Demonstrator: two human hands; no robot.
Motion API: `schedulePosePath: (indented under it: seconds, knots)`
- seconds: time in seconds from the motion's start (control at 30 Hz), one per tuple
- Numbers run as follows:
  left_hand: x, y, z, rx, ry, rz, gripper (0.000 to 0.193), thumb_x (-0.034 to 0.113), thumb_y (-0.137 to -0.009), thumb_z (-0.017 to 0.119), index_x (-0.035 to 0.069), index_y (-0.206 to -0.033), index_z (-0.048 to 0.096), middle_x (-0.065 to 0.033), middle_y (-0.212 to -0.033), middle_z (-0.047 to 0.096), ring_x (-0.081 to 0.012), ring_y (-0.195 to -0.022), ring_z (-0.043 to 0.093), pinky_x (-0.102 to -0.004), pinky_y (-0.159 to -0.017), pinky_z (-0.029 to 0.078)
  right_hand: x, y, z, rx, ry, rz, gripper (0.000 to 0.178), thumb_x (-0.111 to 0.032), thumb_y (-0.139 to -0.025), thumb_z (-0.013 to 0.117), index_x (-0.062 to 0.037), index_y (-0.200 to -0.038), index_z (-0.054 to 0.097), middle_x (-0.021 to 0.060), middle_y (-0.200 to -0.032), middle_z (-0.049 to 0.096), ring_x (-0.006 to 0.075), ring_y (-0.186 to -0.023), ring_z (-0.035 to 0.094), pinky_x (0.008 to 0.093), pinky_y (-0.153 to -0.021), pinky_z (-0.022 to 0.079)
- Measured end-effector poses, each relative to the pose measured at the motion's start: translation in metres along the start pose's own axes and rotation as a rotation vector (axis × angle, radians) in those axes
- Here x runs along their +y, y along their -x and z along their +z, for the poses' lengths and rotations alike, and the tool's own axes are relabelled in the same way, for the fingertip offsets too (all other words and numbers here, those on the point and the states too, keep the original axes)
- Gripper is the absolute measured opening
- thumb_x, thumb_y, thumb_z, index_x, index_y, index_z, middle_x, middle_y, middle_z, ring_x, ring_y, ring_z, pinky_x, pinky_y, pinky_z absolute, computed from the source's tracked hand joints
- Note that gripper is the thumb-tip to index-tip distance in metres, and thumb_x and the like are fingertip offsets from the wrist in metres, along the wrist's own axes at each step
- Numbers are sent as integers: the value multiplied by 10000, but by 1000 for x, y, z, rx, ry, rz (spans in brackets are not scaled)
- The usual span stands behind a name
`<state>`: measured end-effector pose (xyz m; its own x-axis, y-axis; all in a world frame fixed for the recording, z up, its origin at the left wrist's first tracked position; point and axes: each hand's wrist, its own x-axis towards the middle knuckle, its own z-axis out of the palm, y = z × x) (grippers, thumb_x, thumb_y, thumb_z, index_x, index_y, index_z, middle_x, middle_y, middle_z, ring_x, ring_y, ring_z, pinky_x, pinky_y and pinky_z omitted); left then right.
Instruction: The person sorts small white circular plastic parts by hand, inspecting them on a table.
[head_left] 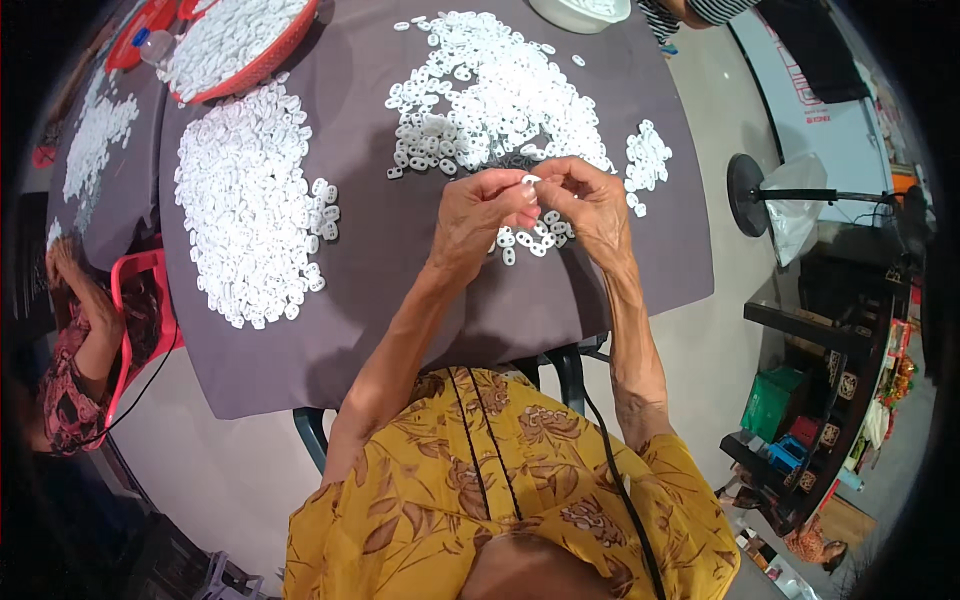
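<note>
My left hand and my right hand meet over the table, fingers pinched together. Between their fingertips is a small white oval piece, mostly covered by the fingers. Just under the hands lie several loose white ovals with two dark holes each. Beyond my fingers spreads a large heap of white oval pieces, with small dark pieces at its near edge. A dense pile of similar white pieces lies to the left, and a small cluster to the right.
The grey cloth-covered table reaches my lap. A red basket heaped with white pieces stands far left, a white bowl at the far edge. Another person's arm rests by a red chair. A stand fan stands right.
</note>
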<state>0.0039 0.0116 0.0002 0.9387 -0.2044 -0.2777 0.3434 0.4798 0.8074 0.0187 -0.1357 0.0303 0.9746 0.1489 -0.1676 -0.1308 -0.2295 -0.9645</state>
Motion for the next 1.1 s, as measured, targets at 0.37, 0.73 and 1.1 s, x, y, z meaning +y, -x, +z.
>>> schedulePosePath:
  seconds: [0.37,0.73,1.1]
  knots:
    - [-7,0,-3,13,-78,91,198,115,-786,625,-51,-892,613,-78,-736,613,-112,-625,581,-219,-587,493,-3,-1,3,12,-11,42,83,1,-740,609,7,-821,622,10,-708,579,69,-663,526,208,-638,426]
    - [5,2,7,91,78,2,224,159,-772,629,-39,-875,616,-79,-792,621,-118,-662,588,-223,-593,489,3,-4,8,180,-353,-47,101,19,-751,600,14,-852,604,50,-781,590,124,-702,569,241,-682,456]
    - [4,1,9,111,75,12,206,138,-772,631,-43,-872,614,-78,-789,619,-117,-655,586,-219,-585,490,2,-5,11,205,-300,-53,112,6,-749,616,11,-860,611,40,-771,584,118,-688,560,237,-666,440]
